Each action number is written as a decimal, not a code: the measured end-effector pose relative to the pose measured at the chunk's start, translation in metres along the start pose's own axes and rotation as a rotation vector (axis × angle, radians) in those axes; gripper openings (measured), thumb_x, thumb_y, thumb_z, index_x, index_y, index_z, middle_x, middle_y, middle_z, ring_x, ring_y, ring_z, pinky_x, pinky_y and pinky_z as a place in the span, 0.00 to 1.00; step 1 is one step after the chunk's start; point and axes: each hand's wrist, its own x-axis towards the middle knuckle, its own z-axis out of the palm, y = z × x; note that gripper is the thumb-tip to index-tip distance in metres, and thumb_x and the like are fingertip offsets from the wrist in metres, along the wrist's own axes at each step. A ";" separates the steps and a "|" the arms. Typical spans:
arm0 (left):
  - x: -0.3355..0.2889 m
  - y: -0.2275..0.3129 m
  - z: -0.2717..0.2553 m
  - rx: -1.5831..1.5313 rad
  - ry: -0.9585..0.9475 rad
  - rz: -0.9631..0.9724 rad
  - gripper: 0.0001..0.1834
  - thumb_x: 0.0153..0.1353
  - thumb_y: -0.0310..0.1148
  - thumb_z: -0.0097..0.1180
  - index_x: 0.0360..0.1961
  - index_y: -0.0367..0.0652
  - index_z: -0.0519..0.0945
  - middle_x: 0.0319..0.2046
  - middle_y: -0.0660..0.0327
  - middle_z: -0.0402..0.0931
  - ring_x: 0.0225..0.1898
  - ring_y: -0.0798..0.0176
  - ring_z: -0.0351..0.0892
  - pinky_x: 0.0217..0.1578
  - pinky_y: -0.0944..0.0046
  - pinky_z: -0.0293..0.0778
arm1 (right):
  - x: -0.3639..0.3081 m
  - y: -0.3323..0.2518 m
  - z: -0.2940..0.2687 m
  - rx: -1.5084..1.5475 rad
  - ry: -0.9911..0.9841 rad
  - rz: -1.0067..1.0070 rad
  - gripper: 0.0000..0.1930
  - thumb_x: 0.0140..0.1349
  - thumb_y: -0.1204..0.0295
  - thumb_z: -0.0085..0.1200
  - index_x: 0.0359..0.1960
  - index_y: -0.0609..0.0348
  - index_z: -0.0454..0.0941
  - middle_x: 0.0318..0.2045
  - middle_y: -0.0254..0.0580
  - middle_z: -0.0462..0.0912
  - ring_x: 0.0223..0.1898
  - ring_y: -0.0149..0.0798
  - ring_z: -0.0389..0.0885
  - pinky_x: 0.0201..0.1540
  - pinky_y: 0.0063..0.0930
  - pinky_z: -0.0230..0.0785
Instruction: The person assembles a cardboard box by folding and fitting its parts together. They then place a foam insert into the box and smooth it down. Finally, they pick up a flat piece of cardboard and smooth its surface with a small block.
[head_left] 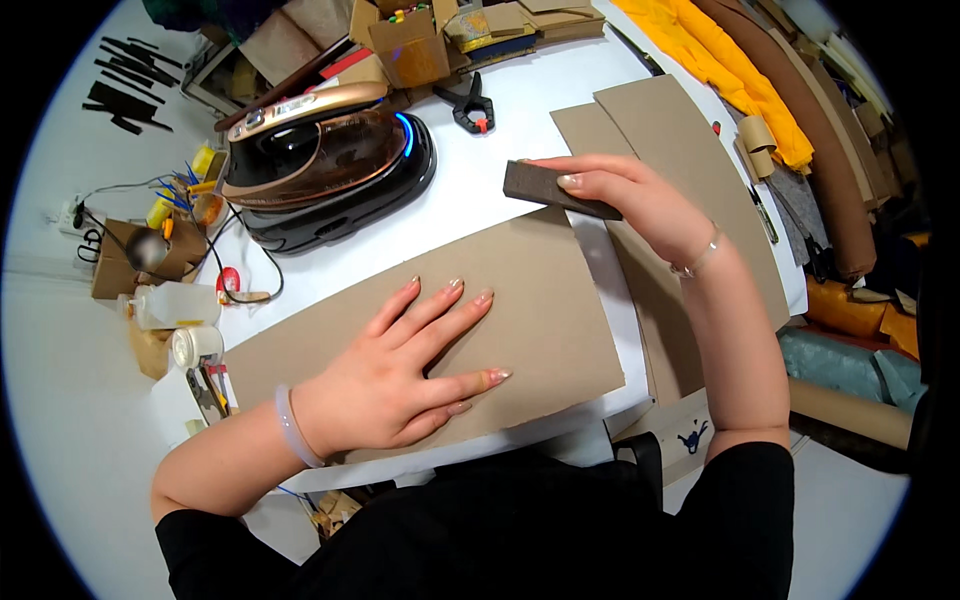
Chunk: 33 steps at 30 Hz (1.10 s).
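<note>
A brownish-grey sheet of board (520, 290) lies on the white table in front of me. My left hand (405, 365) rests flat on it with the fingers spread. Above the sheet's far right corner, my right hand (625, 195) grips a dark brown rectangular block (545, 186), perhaps a sanding block. The block is tilted slightly, its right end lower; whether it touches the sheet I cannot tell. Two more board sheets (690, 240) overlap to the right, partly hidden under my right forearm.
A black and copper steam iron (320, 150) sits on its base at the far left, its cord trailing nearby. Beyond are a black spring clamp (468, 104) and a cardboard box (405, 45). A white jar (196, 347) stands left; yellow fabric (720, 70) lies far right.
</note>
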 end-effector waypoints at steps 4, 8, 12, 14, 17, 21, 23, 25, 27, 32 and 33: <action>0.000 0.000 0.000 0.011 0.007 0.004 0.20 0.61 0.41 0.58 0.56 0.63 0.82 0.70 0.42 0.60 0.71 0.36 0.59 0.69 0.35 0.51 | 0.014 0.006 -0.009 -0.130 0.025 0.065 0.20 0.67 0.64 0.51 0.58 0.54 0.82 0.52 0.38 0.83 0.54 0.29 0.76 0.61 0.22 0.63; -0.003 0.003 0.001 0.005 -0.002 0.001 0.21 0.61 0.41 0.58 0.56 0.62 0.81 0.70 0.42 0.59 0.71 0.36 0.58 0.69 0.34 0.50 | 0.018 0.009 -0.004 -0.003 -0.087 0.048 0.20 0.67 0.65 0.53 0.58 0.54 0.81 0.50 0.37 0.83 0.53 0.30 0.76 0.61 0.23 0.65; -0.002 0.005 0.000 0.001 0.006 0.006 0.21 0.60 0.40 0.58 0.57 0.61 0.81 0.71 0.42 0.58 0.71 0.35 0.57 0.69 0.34 0.50 | 0.013 0.001 -0.007 -0.017 0.003 0.060 0.20 0.67 0.67 0.53 0.59 0.55 0.81 0.54 0.38 0.83 0.55 0.30 0.76 0.62 0.25 0.64; -0.003 0.004 0.000 0.004 0.006 0.011 0.21 0.61 0.40 0.58 0.57 0.60 0.81 0.71 0.42 0.57 0.72 0.35 0.56 0.69 0.34 0.50 | 0.008 -0.005 -0.003 -0.007 -0.123 -0.091 0.19 0.67 0.68 0.53 0.59 0.53 0.81 0.55 0.38 0.82 0.56 0.30 0.76 0.63 0.25 0.65; -0.002 0.006 -0.001 0.007 0.004 0.013 0.21 0.62 0.39 0.58 0.57 0.59 0.81 0.71 0.42 0.57 0.72 0.35 0.55 0.69 0.35 0.49 | 0.022 -0.003 -0.009 -0.164 -0.122 0.058 0.19 0.67 0.68 0.54 0.59 0.54 0.81 0.56 0.38 0.82 0.57 0.30 0.76 0.63 0.26 0.65; -0.003 0.008 -0.001 0.010 0.008 0.011 0.21 0.62 0.39 0.58 0.58 0.59 0.81 0.71 0.42 0.57 0.72 0.35 0.54 0.70 0.35 0.47 | 0.013 -0.009 -0.004 -0.129 -0.130 -0.006 0.19 0.67 0.67 0.54 0.59 0.53 0.81 0.56 0.39 0.81 0.56 0.30 0.75 0.62 0.25 0.65; -0.001 0.008 0.000 0.004 0.003 0.020 0.21 0.61 0.38 0.58 0.58 0.59 0.81 0.71 0.42 0.57 0.72 0.35 0.54 0.70 0.35 0.46 | 0.012 0.006 -0.005 -0.072 -0.087 0.014 0.20 0.69 0.65 0.52 0.62 0.50 0.78 0.57 0.38 0.79 0.56 0.30 0.75 0.63 0.24 0.64; -0.001 0.011 -0.004 0.010 0.002 0.014 0.21 0.61 0.37 0.58 0.58 0.58 0.81 0.71 0.42 0.56 0.72 0.35 0.54 0.70 0.35 0.46 | 0.010 0.027 -0.004 -0.038 0.094 0.082 0.22 0.71 0.63 0.51 0.65 0.50 0.75 0.58 0.38 0.78 0.57 0.30 0.73 0.64 0.24 0.62; -0.002 0.012 -0.003 0.029 -0.005 0.001 0.21 0.64 0.39 0.56 0.58 0.60 0.80 0.72 0.44 0.56 0.72 0.37 0.55 0.71 0.36 0.47 | -0.001 0.030 0.006 0.074 0.252 -0.042 0.25 0.73 0.61 0.49 0.71 0.47 0.67 0.59 0.37 0.75 0.59 0.29 0.70 0.65 0.25 0.60; 0.000 0.012 -0.001 0.020 0.003 0.006 0.21 0.63 0.38 0.56 0.58 0.60 0.80 0.72 0.45 0.56 0.72 0.37 0.55 0.71 0.36 0.46 | -0.038 0.021 0.043 0.091 0.327 -0.148 0.27 0.72 0.61 0.52 0.72 0.42 0.66 0.56 0.40 0.73 0.54 0.32 0.71 0.60 0.26 0.64; -0.002 0.013 0.000 0.013 0.013 0.001 0.21 0.62 0.37 0.57 0.57 0.59 0.81 0.72 0.44 0.56 0.72 0.36 0.55 0.71 0.35 0.46 | -0.046 0.022 0.048 0.043 0.339 -0.142 0.27 0.72 0.61 0.52 0.71 0.42 0.66 0.57 0.41 0.73 0.54 0.32 0.72 0.60 0.26 0.64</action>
